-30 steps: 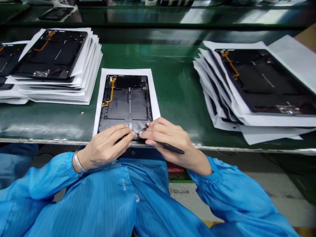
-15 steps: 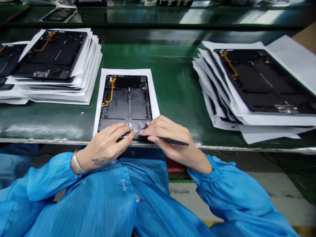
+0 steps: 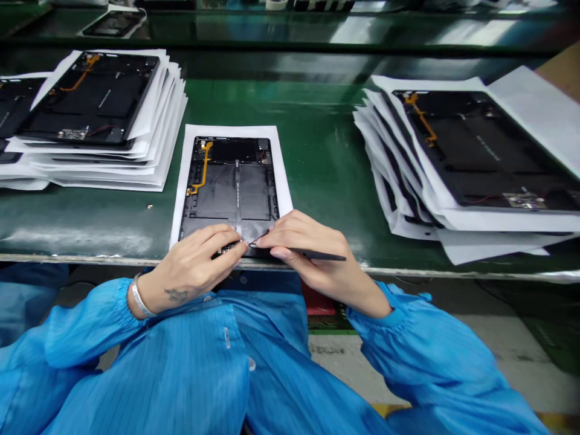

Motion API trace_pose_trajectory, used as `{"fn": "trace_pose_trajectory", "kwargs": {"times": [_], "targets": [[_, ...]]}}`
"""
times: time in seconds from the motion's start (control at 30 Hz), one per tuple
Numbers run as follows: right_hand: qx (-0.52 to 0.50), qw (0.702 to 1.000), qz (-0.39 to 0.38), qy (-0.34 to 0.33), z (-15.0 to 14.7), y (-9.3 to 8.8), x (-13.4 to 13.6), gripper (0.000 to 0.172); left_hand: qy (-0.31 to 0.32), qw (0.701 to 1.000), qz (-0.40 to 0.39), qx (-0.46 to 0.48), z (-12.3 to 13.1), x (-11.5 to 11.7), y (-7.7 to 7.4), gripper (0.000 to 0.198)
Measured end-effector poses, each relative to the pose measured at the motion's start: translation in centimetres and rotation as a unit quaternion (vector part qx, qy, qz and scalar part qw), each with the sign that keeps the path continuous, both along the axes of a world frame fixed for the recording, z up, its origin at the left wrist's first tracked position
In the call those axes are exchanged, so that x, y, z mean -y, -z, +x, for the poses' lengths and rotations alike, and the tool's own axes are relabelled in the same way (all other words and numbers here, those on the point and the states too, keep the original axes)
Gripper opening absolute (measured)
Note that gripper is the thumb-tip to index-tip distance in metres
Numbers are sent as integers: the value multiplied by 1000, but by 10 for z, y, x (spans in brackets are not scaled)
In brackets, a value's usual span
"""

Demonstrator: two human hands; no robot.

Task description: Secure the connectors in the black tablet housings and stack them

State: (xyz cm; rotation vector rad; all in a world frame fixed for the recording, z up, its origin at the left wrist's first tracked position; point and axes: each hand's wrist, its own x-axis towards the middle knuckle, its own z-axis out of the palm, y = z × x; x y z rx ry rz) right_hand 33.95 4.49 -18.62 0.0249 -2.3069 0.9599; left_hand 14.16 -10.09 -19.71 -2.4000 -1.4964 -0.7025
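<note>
A black tablet back cover (image 3: 217,190) lies face up on a white sheet (image 3: 283,175) at the bench's front edge, with an orange flex cable (image 3: 206,172) along its left side. My left hand (image 3: 199,260) grips its lower edge, fingers bent over a small circuit board (image 3: 229,246) that they partly hide. In my right hand (image 3: 310,248) is a pair of black tweezers (image 3: 324,255), held like a pen. The tweezers' tips are down by my left fingertips at the cover's lower edge. What lies exactly under the tips is too small to make out.
On the left stands a stack of covers (image 3: 90,99) interleaved with white sheets. A similar stack (image 3: 480,139) is on the right. Another tablet part (image 3: 113,24) lies on the far ledge. A small speck (image 3: 149,206) is on the green bench (image 3: 317,151).
Both hands stay at the cover's lower edge, almost unmoved. The tweezers have shifted very slightly. The view has drifted a little.
</note>
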Motion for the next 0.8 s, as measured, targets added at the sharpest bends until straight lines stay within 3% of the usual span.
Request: {"fn": "trace_pose_trajectory", "kwargs": {"times": [0.43,0.67,0.8], "targets": [[58,998,-3,0,-3,-8,-5,15,6,1000,-1,9,1,0,0,23],[99,991,21,-84,-13,-16,-30,22,3,1000,-17,15,0,2,1,26],[95,991,4,-92,-10,-12,-38,21,11,999,-25,19,0,2,1,27]]}}
